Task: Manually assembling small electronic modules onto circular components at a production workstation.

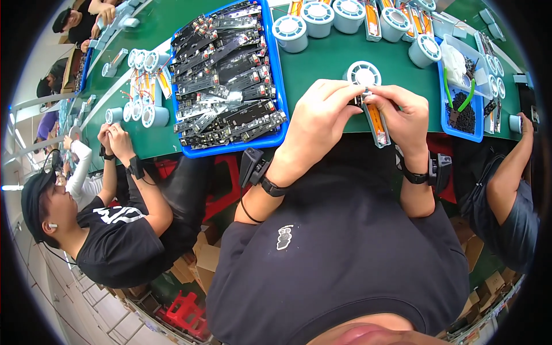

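Note:
In front of my chest is a light-blue housing with a round vented head and a long, narrow open handle. An orange strip, apparently a battery, lies inside the handle. My left hand and my right hand meet over the neck between head and handle. Both thumbs and index fingers are pinched close together there, around a small part too hidden to name. The right fingers lie alongside the handle's upper end, while the left fingers curl at its other side. Both wrists wear black straps with small devices.
A blue tray piled with black circuit-board strips stands left. More round-headed housings line the far side of the green table. At right, a blue bin holds small black parts and green-handled cutters. People sit on both sides.

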### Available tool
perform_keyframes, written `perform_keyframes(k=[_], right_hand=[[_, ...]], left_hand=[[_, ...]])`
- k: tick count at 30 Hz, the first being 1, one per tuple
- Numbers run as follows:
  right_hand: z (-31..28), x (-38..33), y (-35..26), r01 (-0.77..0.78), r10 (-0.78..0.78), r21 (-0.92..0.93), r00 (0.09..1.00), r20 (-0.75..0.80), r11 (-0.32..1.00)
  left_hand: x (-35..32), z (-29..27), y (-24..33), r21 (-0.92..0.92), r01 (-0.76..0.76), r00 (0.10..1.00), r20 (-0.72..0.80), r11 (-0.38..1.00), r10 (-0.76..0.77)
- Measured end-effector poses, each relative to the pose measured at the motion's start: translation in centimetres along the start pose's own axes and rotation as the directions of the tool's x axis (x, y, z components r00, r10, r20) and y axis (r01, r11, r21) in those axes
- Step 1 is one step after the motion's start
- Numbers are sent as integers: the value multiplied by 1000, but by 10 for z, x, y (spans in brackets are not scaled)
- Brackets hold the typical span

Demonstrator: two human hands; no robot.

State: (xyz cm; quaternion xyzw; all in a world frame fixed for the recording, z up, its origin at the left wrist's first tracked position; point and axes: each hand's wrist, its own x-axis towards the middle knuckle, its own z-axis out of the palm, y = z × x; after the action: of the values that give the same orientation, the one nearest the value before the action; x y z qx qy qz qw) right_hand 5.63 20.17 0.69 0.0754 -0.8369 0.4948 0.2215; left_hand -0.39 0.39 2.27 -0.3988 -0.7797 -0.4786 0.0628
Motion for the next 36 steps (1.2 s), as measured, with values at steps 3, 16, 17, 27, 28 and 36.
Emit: perform_keyframes(k=[3, 16, 17, 27, 28, 36], right_hand=[[2, 2, -1, -4, 4, -7, 1000, 27, 1000], [8, 7, -11, 134, -125, -116, 988, 86, 984], [8, 7, -12, 123, -113, -116, 990, 86, 986], [10, 6, -12, 115, -105, -92, 989, 103, 989], [10, 4, -12, 116, -107, -81, 988, 110, 990], [12, 2, -14, 141, -132, -83, 985, 112, 986]], left_hand=[[1, -1, -2, -1, -1, 1000, -10, 1000, 1], [-3, 2, -8, -115, 63, 997, -35, 991, -68], [-4, 2, -8, -114, 64, 997, -36, 991, -69], [-7, 5, -8, -179, 75, 995, -48, 981, -85], [-7, 5, -8, -181, 75, 995, -45, 981, -84], [-10, 5, -17, -172, -7, 998, -57, 985, -3]])
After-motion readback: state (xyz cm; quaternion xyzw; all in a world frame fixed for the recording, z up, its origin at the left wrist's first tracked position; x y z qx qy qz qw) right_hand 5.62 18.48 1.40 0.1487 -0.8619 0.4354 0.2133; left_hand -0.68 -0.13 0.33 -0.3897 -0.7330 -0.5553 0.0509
